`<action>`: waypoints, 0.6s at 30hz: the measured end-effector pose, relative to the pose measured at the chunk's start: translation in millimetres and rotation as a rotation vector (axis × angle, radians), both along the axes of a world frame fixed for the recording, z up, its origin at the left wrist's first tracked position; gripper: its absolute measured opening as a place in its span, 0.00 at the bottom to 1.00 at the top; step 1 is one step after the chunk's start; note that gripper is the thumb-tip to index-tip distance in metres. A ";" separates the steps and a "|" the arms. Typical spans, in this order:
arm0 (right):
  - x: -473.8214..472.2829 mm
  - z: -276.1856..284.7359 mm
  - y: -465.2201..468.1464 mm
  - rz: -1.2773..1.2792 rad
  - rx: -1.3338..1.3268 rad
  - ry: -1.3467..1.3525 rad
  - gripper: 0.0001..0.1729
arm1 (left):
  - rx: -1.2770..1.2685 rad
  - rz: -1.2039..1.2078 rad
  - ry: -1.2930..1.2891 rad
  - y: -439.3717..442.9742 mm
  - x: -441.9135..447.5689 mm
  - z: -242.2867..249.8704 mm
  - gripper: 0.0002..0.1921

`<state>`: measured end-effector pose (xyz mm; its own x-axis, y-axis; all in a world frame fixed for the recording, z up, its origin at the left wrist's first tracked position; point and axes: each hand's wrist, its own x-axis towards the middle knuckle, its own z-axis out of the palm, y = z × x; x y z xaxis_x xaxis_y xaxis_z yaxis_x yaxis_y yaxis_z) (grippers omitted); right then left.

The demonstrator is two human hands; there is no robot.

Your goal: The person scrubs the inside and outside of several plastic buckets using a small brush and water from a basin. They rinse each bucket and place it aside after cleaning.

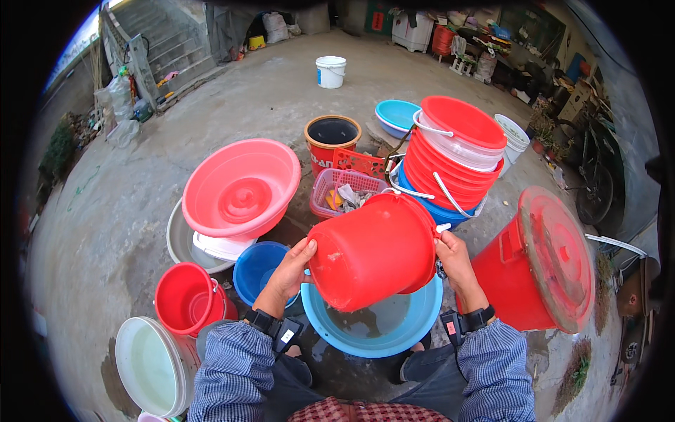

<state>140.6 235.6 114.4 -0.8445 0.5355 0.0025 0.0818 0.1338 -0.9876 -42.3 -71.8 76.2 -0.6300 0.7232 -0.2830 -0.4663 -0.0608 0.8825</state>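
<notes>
A red plastic bucket is held on its side over a light-blue basin. My left hand grips the bucket's base edge, thumb on top. At the other end, my right hand grasps the rim; a white handle piece shows beside it. Cloudy water lies in the basin between my feet. Just left of the basin stands a blue bucket, close to my left hand. Beyond the held bucket, a pink plastic basket contains a yellow item and crumpled whitish material.
To the right are a lidded red bin and a tall stack of buckets. On the left stand a pink basin, a red bucket and a white bucket of water. A white pail sits farther out on the concrete.
</notes>
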 end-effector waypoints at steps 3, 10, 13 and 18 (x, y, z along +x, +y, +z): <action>-7.8 -6.4 -3.3 -0.088 -0.114 -0.003 0.12 | 0.068 -0.041 0.110 0.9 4.9 0.3 0.50; -11.7 -16.0 -17.9 -0.176 -0.335 0.003 0.15 | 0.090 -0.064 0.600 7.6 5.6 -10.2 0.76; -12.2 -18.4 -25.6 -0.194 -0.414 0.066 0.14 | 0.192 -0.021 0.380 9.4 12.7 -10.0 0.75; -14.3 -20.0 -47.2 -0.117 -0.595 0.113 0.14 | 0.246 0.257 0.253 27.3 32.0 -11.9 0.69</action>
